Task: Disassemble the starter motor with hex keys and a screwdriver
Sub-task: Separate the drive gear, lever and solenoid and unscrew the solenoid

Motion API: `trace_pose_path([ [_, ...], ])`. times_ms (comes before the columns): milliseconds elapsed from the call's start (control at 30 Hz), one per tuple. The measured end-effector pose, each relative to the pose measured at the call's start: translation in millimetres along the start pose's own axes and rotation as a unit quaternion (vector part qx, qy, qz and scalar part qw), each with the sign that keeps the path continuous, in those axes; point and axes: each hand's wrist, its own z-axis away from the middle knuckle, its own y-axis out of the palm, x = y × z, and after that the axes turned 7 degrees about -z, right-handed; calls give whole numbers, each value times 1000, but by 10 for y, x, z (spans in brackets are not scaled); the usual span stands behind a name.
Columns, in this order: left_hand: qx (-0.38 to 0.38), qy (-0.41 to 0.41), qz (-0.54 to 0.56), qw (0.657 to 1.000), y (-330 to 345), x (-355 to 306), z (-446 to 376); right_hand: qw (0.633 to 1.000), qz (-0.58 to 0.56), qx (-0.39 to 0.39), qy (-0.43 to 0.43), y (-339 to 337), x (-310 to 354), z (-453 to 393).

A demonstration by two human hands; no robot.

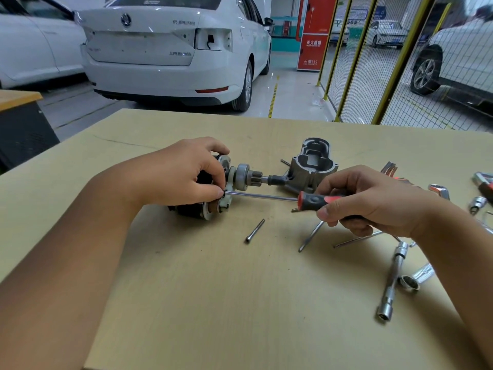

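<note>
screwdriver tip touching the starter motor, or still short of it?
Cannot tell. In the head view the screwdriver shaft reaches the starter motor, but the left hand fingertips cover the tip. The right hand grips the handle.

The motor (213, 193) lies on the table (213, 289), left of centre, shaft pointing right. The housing (312, 164) sits behind and right of it. A bolt (254, 231) lies in front (sockets (392, 284) far right).
</note>
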Motion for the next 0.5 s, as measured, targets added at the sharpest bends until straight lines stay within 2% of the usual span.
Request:
trace_pose_path([
  [267,-3,2,2,1000,-9,18,12,997,59,-33,-31,70,25,1],
  [500,-3,17,13,1000,-19,79,9,997,61,-12,-37,53,104,56],
])
